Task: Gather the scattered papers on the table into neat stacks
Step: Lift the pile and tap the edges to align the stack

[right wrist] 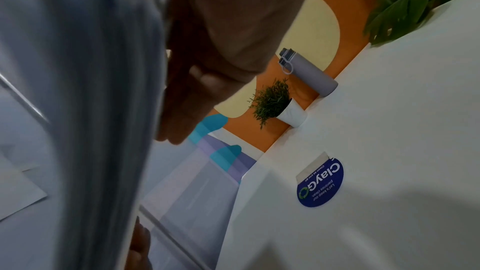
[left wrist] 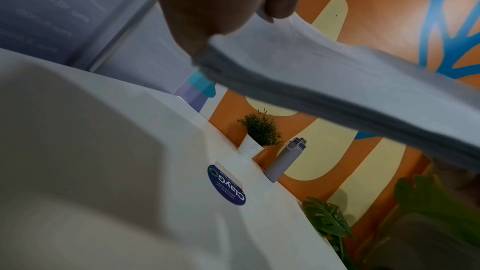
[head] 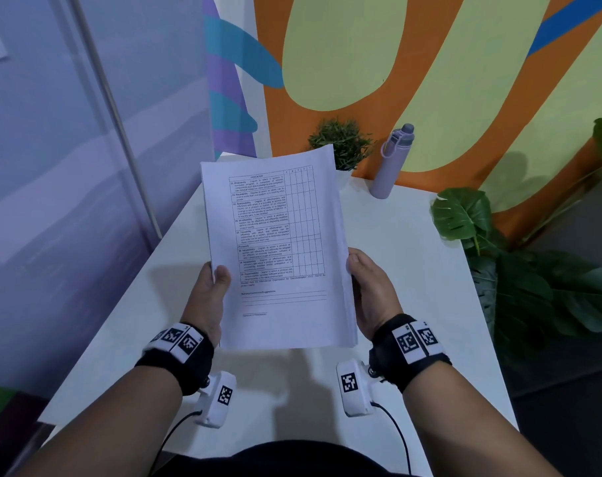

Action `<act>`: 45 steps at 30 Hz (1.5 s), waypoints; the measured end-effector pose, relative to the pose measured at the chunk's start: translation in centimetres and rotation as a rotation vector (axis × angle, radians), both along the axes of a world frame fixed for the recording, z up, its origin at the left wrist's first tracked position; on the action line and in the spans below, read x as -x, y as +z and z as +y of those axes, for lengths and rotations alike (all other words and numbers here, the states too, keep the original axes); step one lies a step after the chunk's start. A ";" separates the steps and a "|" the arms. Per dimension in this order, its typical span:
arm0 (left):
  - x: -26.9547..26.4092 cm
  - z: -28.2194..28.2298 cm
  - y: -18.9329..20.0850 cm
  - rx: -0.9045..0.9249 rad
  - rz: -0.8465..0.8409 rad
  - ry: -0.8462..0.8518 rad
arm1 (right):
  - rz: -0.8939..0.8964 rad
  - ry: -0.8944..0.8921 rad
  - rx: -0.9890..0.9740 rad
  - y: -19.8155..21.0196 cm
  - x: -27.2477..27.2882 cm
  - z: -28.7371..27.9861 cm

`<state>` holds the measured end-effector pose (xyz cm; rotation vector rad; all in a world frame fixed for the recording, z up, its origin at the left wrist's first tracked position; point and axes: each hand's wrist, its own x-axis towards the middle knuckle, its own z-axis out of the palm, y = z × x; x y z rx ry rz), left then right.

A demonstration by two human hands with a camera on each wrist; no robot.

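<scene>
So the whole stack of papers [head: 278, 249] is up off the bench [head: 413, 270], held in the air over its middle by both hands. It's a thick wad of plain white sheets, edges squared up pretty well, and the top page is a printed form with a ruled table and some blank lines at the bottom. The left hand [head: 208, 290] grips the left long edge, thumb lying flat on the top sheet and fingers curled underneath. The right hand [head: 370, 290] does the same on the right long edge, thumb on top. From the left wrist view you can see the layered sheet edges [left wrist: 311, 98], a bit fanned. The bench itself is smooth matte white with a round blue sticker [right wrist: 320, 184] stuck on it. Along the far edge there's a small spiky green plant [head: 340, 141] in a white pot and, just right of it, a lilac cylindrical water bottle [head: 390, 163] standing upright. Big glossy split leaves [head: 461, 215] poke in past the right edge.
</scene>
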<state>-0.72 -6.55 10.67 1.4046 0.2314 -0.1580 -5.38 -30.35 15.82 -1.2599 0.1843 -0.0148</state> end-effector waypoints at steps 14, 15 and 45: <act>-0.2 0.3 -0.3 -0.071 -0.011 -0.022 | 0.012 -0.009 0.195 0.5 0.0 0.7; -0.2 0.1 -0.2 -0.086 -0.031 -0.008 | 0.000 -0.021 0.216 0.5 0.0 0.8; 0.7 -1.9 1.7 -0.274 -0.057 0.159 | 0.025 -0.091 0.691 -3.1 -0.1 1.7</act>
